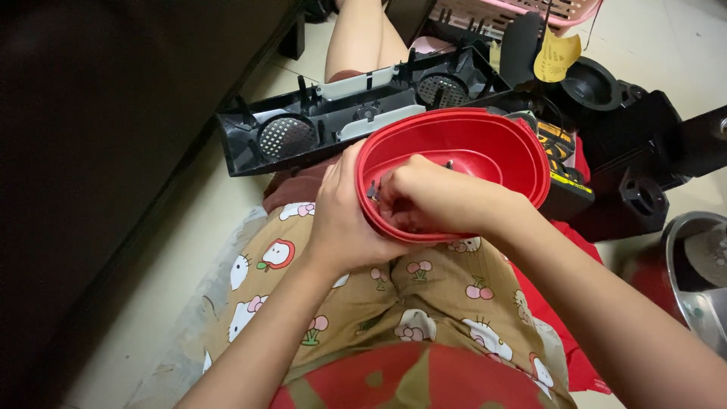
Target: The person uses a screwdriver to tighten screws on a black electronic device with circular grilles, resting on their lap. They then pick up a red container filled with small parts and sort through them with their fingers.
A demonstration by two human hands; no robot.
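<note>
You hold a glossy red oval plastic shell (485, 148) over your lap, tilted so that its hollow faces up and away from you. Your left hand (342, 220) grips it from outside at the near left rim, the fingers wrapped around the edge and pressed against the plastic. Your right hand (435, 198) reaches over the near rim into the hollow, its fingers bunched together at a small dark part just inside the wall; whether they pinch that part is hidden by the knuckles.

Just beyond the shell a long black plastic housing (303, 136) with two round perforated grilles lies across your legs, white strips set along its middle. To the right of the shell stand several black plastic parts (644, 151), among them a round black ring (589, 83), with a yellow tag (555, 54) near it. A pink slatted basket (522, 11) sits at the top edge, and a shiny metal bowl (700, 273) at the right edge.
</note>
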